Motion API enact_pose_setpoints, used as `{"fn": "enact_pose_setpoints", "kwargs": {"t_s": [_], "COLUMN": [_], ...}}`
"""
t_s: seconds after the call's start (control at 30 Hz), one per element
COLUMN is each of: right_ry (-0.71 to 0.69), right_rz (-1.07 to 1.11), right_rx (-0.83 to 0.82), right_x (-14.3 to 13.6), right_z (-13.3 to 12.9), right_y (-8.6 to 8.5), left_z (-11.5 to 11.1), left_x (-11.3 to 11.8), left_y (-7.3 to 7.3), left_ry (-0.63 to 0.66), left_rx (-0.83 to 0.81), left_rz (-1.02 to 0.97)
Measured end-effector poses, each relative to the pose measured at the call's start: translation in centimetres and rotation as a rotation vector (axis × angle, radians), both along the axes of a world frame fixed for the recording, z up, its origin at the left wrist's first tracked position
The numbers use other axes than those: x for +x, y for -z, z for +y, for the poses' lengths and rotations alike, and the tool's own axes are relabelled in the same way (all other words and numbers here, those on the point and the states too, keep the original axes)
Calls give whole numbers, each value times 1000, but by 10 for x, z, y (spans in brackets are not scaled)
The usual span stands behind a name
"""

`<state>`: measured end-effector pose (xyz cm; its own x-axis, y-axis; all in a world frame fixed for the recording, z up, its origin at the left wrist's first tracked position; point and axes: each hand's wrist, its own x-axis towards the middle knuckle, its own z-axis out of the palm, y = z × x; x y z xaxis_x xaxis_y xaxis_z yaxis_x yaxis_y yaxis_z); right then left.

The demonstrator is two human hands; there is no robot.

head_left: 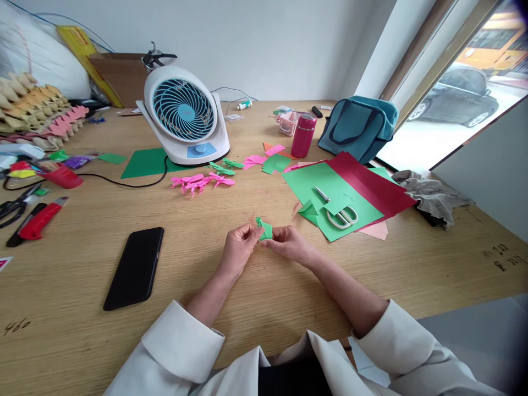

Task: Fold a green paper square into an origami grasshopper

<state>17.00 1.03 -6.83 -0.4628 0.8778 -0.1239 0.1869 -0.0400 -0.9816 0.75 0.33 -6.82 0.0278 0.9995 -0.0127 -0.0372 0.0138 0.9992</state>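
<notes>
Between my two hands, just above the table near its middle, is a small piece of folded green paper. My left hand pinches its left edge, thumb on top. From the other side my right hand grips its right edge between thumb and fingers. The paper has a narrow folded tip at its upper left and a wider flat part at right. To the right, a folded green triangle and white-handled scissors lie on green paper sheets. Folded pink paper figures and green figures sit beyond my hands.
A white fan stands at the back, its cord running left. A black phone and a red utility knife lie to the left. Behind the sheets are a red flask and a blue bag. A grey cloth lies far right.
</notes>
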Motion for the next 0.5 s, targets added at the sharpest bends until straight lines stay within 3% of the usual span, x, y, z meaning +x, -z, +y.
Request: {"fn": "enact_pose_setpoints", "kwargs": {"t_s": [0.23, 0.5], "right_ry": [-15, 25], "right_rz": [53, 51], "right_rx": [-50, -20], "right_x": [2, 0], "right_z": [-2, -2], "right_y": [-7, -3], "left_z": [4, 4], "left_x": [-2, -3], "left_y": [-1, -5], "left_ry": [-64, -57], "left_rx": [-112, -229], "left_rz": [-189, -213]}}
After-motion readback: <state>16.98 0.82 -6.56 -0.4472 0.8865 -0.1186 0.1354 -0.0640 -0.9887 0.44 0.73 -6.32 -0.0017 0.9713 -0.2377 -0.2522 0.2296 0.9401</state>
